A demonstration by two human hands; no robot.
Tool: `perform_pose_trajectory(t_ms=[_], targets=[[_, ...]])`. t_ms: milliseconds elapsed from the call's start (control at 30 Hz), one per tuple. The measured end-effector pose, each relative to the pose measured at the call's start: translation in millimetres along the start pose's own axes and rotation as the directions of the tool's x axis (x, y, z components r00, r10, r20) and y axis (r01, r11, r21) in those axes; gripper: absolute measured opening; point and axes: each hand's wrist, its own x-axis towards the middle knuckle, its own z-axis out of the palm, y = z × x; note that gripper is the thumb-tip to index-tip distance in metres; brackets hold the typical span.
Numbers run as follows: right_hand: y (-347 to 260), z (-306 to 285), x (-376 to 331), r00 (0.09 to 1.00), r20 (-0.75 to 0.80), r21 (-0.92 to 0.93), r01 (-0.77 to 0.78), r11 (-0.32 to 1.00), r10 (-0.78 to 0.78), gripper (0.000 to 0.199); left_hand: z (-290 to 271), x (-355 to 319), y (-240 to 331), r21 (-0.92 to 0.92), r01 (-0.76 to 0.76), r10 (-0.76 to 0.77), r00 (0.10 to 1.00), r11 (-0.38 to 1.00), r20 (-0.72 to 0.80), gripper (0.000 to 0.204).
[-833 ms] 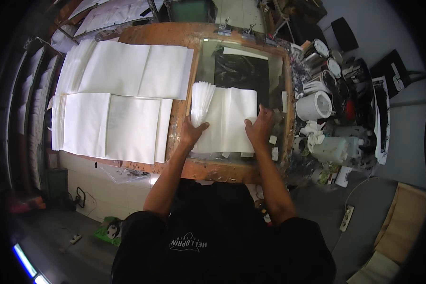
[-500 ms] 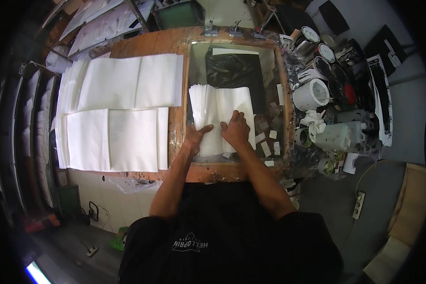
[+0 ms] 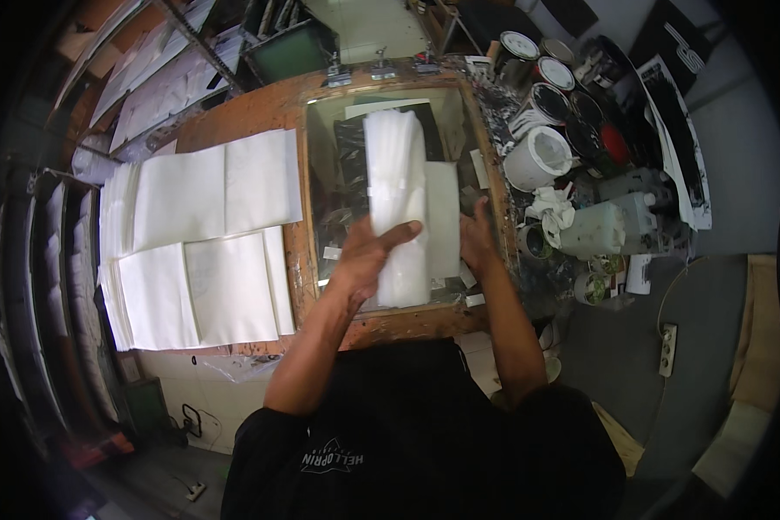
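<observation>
A thick bundle of thin white sheets (image 3: 396, 208) is bent over into a roll on the glass-topped panel in front of me. My left hand (image 3: 366, 258) grips its left side, with the thumb lying across the top. Flat white sheets (image 3: 443, 225) stick out from under the roll on the right. Just beyond their right edge is my right hand (image 3: 478, 241), fingers apart and nothing in them. On the wooden table to the left lie two fanned-out stacks of white sheets, a far stack (image 3: 182, 195) and a near stack (image 3: 225, 282).
Metal clamps (image 3: 382, 65) line the table's far edge. Paint cans (image 3: 550, 102), a white bucket (image 3: 537, 159) and a translucent jug (image 3: 589, 224) crowd the right side. Black plastic (image 3: 349, 147) and small white pieces (image 3: 475, 300) lie on the panel. Racks (image 3: 56, 277) stand at left.
The bundle has been folded over from its opened, flatter spread into a roll. My right hand has left the sheets and moved right. The whole view has shifted.
</observation>
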Motion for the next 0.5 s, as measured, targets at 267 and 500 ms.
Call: perform_pose_trajectory(t_ms=[267,500], targets=[[7.7,-38.4,12.9,0.948,-0.234,-0.414,0.105,0.904,-0.217,0.043,-122.7,5.1,-20.8,0.304,0.052,0.026,0.969,0.951,-0.246,0.055],[31.8,-26.3,39.1,0.705,-0.227,-0.861,0.177,0.476,-0.672,0.040,-193.8,40.8,-113.5,0.451,0.118,0.098,0.898,0.885,-0.429,0.059]])
